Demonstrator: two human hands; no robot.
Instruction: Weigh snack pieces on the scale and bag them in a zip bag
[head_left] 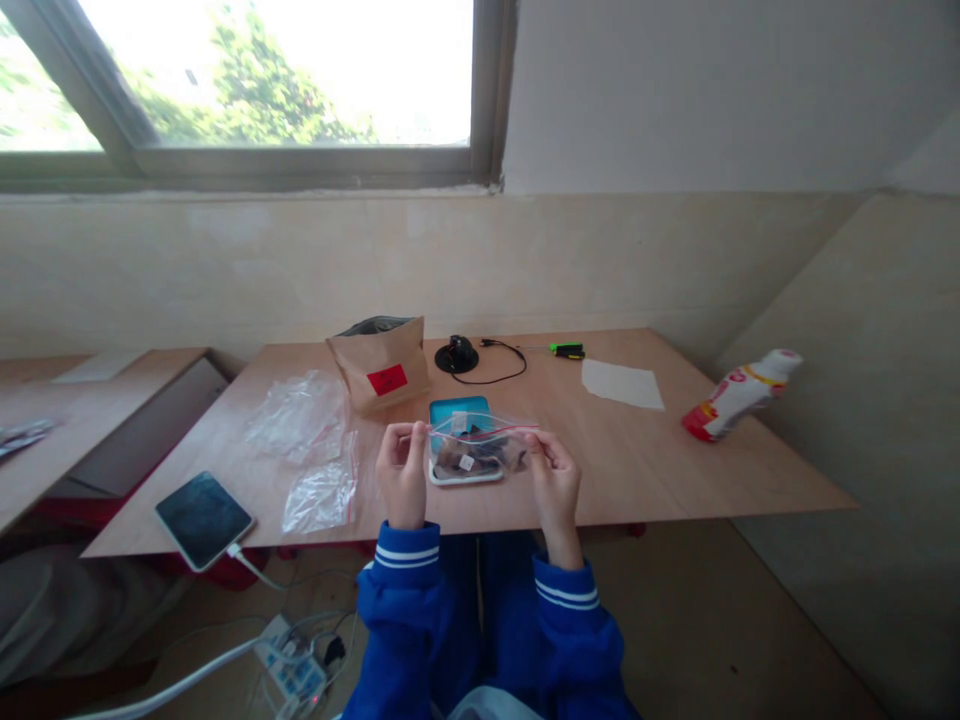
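A clear zip bag (517,458) with a red seal line is stretched between my two hands, its mouth parted a little. My left hand (403,472) pinches the left end of the seal, and my right hand (553,485) pinches the right end. Small dark pieces and a white label show through the plastic; I cannot make out what the pieces are. Behind and under the bag lies a blue tray (442,412) with a white-rimmed part in front, partly hidden by the bag.
Crumpled clear bags (296,415) and a brown paper pouch (367,360) stand to the left, near a tablet (205,518) on a charging cable. Farther back are a black round-based device (456,354), screwdrivers (568,351) and white paper (622,384). A bottle (739,397) is at right.
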